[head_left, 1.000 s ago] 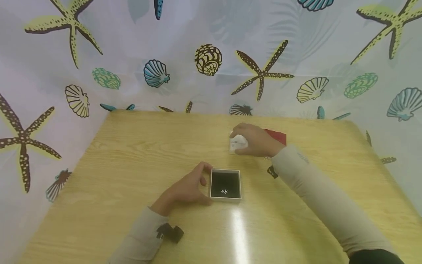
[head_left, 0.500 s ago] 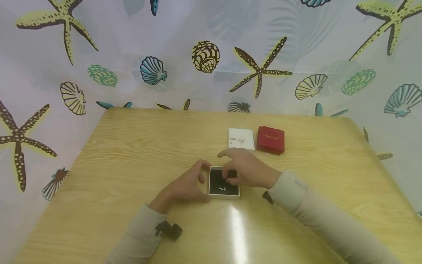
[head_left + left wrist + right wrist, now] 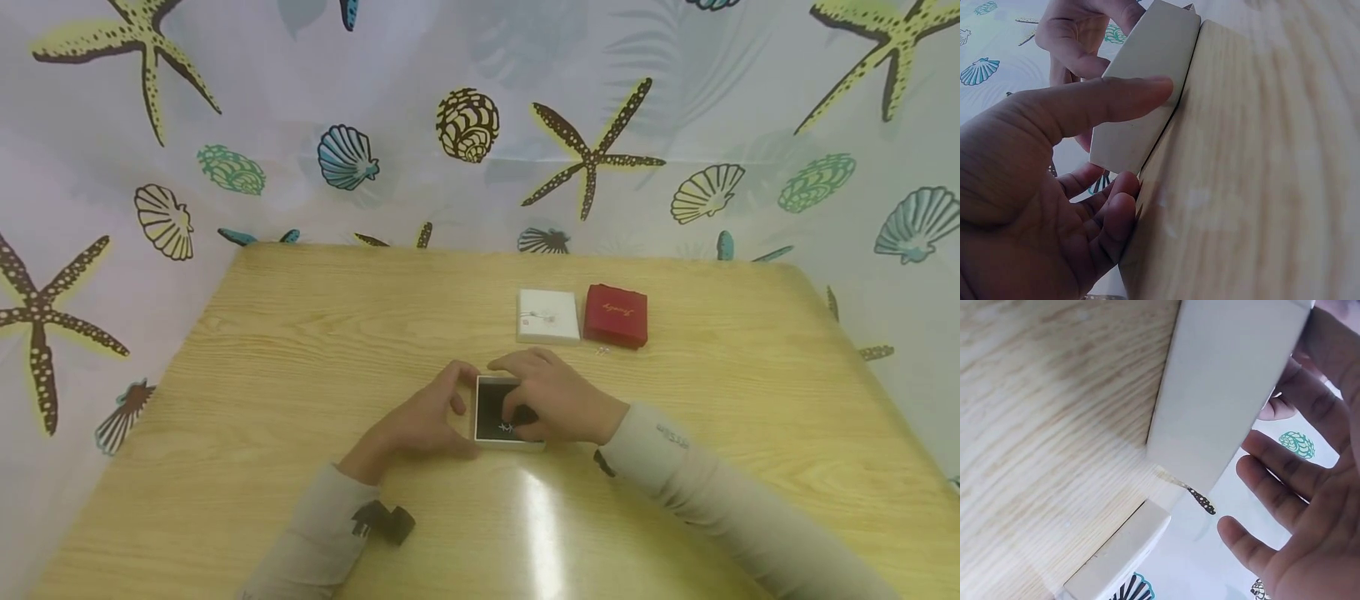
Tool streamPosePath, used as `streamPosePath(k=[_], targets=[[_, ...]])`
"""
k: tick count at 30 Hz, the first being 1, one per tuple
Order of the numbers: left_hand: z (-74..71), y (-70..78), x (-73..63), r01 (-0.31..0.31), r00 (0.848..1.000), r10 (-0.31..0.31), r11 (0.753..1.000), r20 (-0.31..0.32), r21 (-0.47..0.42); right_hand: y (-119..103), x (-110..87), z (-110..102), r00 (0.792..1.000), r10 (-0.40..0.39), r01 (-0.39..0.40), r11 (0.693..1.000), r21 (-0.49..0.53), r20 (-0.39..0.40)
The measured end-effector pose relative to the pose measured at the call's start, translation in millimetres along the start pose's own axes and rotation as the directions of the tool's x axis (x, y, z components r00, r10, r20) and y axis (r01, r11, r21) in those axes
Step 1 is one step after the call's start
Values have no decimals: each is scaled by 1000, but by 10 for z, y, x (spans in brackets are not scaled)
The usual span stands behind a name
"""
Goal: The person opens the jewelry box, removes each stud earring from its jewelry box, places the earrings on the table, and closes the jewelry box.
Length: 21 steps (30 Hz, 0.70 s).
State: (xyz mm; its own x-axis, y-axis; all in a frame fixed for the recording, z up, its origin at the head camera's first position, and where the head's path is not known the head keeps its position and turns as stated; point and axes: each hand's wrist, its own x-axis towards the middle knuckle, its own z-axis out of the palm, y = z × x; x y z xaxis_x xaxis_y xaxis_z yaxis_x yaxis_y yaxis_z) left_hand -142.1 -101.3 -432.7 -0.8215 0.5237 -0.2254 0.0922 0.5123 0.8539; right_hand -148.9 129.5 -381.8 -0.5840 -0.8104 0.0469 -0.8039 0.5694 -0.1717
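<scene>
In the head view, a small open white box (image 3: 510, 445) with a black lining sits on the wooden table. My left hand (image 3: 427, 417) holds it from the left, fingers at the far corner and thumb at the near one. That thumb lies along the box wall (image 3: 1141, 56) in the left wrist view. Small silvery star-shaped pieces (image 3: 506, 427) rest on the lining. Over them is my right hand (image 3: 558, 400), its thumb and bent index finger reaching inside; whether they pinch a piece is unclear. Its other fingers (image 3: 1291, 465) spread beyond the box wall in the right wrist view.
Behind the box lies a square white lid (image 3: 548, 315) with a printed flower, beside a red box (image 3: 616, 315) with gold lettering. Tiny shiny pieces (image 3: 602, 351) lie in front of the red box. A shell-patterned cloth (image 3: 405, 125) borders the table (image 3: 337, 317).
My right hand has let go of the white lid, leaving it at the back, and come down into the open box, now nearer the silvery pieces. My left hand has stayed at the box.
</scene>
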Motion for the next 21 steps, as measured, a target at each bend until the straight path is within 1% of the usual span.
streamPosePath(k=[8, 16, 21], targets=[[-27, 15, 6, -5, 1000, 5, 1000, 6, 1, -4, 30, 19, 1000, 16, -16, 1000, -22, 1], [-1, -17, 19, -20, 1000, 20, 1000, 9, -12, 49, 23, 62, 1000, -30, 30, 999, -41, 0], [6, -12, 15, -9, 1000, 9, 1000, -2, -4, 68, 10, 58, 999, -30, 29, 1000, -8, -12]])
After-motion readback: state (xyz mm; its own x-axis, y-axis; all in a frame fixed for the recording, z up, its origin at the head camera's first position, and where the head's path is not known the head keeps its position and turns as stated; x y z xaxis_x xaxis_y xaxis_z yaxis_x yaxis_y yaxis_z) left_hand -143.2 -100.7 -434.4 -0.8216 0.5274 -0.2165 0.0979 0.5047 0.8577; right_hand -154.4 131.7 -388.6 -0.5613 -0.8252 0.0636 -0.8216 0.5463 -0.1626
